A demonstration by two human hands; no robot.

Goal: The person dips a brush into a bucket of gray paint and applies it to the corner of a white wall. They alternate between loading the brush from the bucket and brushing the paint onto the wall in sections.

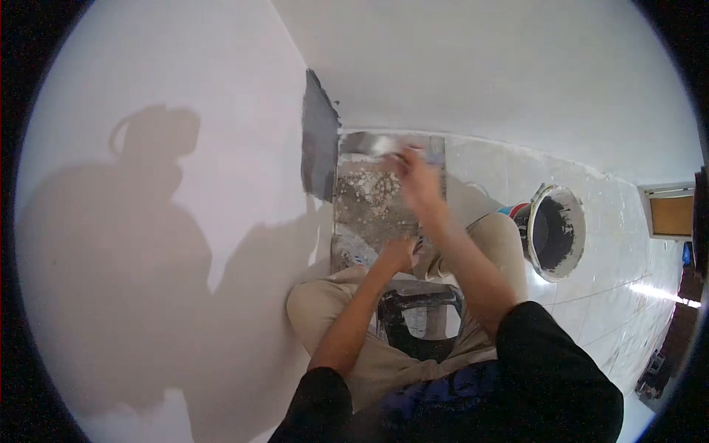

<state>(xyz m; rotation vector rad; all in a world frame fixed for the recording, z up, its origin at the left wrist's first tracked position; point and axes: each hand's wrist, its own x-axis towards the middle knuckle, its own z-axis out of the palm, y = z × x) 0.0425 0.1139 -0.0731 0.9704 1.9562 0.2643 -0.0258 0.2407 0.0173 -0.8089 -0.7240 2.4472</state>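
A flat board [365,203] speckled with grey and white plaster stands tilted in front of my knees. My left hand [399,255] grips its lower edge. At the board's top sits my right hand [415,176], blurred by motion and closed on a shiny metal trowel blade [373,145]. A dark grey plaster patch [319,144] covers part of the white wall just left of the board, by the room corner.
A bucket [554,232] smeared inside with dark grey plaster lies on the tiled floor [620,295] to my right. A dark stool frame [417,310] stands between my legs. White walls meet in a corner ahead. A wooden panel [670,214] shows at far right.
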